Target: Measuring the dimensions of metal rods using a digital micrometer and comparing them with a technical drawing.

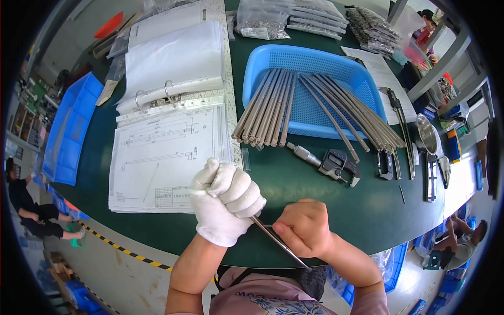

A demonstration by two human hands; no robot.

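Note:
My left hand (pixel 226 202), in a white glove, is closed round a slim shiny metal rod (pixel 283 245). The rod slants down to the right, its lower end over the table's front edge. Beside it my bare right hand (pixel 304 228) is closed in a pinch on a thin metal pin (pixel 268 226), which reaches toward the rod; whether the two touch I cannot tell. Farther off, a blue mesh basket (pixel 320 131) carries two bundles of rods, a left bundle (pixel 265 107) and a right bundle (pixel 362 113), their near ends over its rim. A digital micrometer (pixel 332 166) lies before the basket.
An open ring binder with a technical drawing (pixel 163 157) lies left. Calipers (pixel 400 113) and a metal bowl (pixel 426 134) lie right. Bagged parts (pixel 262 18) line the back. A blue bin (pixel 73 128) stands far left. Other people sit beyond the table.

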